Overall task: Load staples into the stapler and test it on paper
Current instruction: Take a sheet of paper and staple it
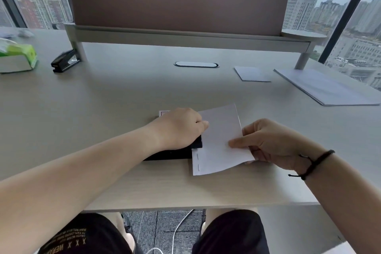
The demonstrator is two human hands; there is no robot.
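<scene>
A pale wooden desk (103, 109) was seen from above, with both bare forearms reaching in from the near edge. The left hand (179, 128) was laid palm-down and curled over a black stapler (171, 153), pressing on its top; most of the stapler was hidden beneath the hand and wrist. The stapler's long axis was laid roughly left to right across the desk, its working end pointed rightward toward the other hand. A small folded sheet of white paper (218, 142) was fed into that end, its left edge tucked under the stapler's nose just below the left fingertips. Two staples (198, 162) were seen in a line along that left edge, nearer the person than the stapler, running parallel to the edge. The right hand (274, 144) was closed on the paper's right edge, thumb on top and fingers underneath, the sheet held slightly lifted off the desk on that side. A dark cord bracelet (315, 164) was worn on the right wrist. Just beyond the left hand, a small box with red print (164, 113) was partly hidden behind the knuckles. Well away to the far left of the left hand, a second black stapler (64, 61) and a green tissue pack (18, 57) were set. Far beyond the right hand, a small white sheet (252, 74) and a larger stack of paper (327, 86) were lying flat.
</scene>
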